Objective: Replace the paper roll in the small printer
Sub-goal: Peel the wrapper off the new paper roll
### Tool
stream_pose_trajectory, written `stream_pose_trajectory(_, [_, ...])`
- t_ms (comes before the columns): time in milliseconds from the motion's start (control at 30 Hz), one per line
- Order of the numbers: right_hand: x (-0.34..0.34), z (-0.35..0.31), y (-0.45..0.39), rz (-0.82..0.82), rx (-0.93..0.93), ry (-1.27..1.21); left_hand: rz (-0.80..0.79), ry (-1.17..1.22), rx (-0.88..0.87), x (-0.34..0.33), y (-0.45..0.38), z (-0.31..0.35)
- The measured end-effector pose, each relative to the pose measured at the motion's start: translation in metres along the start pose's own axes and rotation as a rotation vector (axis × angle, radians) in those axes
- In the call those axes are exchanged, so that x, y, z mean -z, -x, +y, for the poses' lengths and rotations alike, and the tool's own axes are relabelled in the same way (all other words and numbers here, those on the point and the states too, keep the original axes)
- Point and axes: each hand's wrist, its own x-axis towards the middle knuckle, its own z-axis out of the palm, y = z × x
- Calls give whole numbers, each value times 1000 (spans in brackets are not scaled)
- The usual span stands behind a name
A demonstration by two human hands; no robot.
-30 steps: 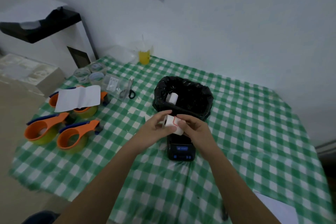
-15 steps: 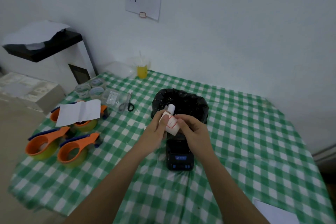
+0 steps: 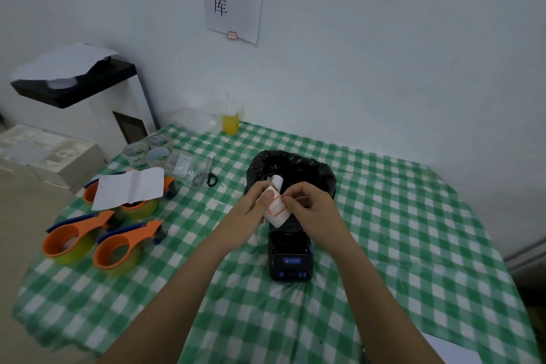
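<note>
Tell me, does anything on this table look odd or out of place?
Only mildly: a creased white sheet lies draped over an orange tape dispenser, and a white roll sits in the black-lined bin. Nothing looks spilled or broken.

On the counter the printer sits near the middle, with the lined bin right behind it at twelve o'clock. Three tape dispensers cluster out at nine o'clock. Scissors lie at ten o'clock, and a cup stands far back by the wall.
</note>
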Motion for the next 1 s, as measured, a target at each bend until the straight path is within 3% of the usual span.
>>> stream_pose_trajectory(167, [-9,4,7,174,167,155,-14,-34,37,-2,0,2])
stream_pose_trajectory(233, [-12,6,9,216,154,142,-12,-38,44,-2,-1,2])
stream_pose_trajectory(367, [-11,9,6,190,-15,69,-2,-55,55,-3,-2,4])
stream_pose_trajectory(533, [-10,12,2,209,-62,38,13,-55,81,-6,-4,5])
stream_pose_trajectory(1000, [-10,17,3,266,173,175,51,74,293,-11,-14,15])
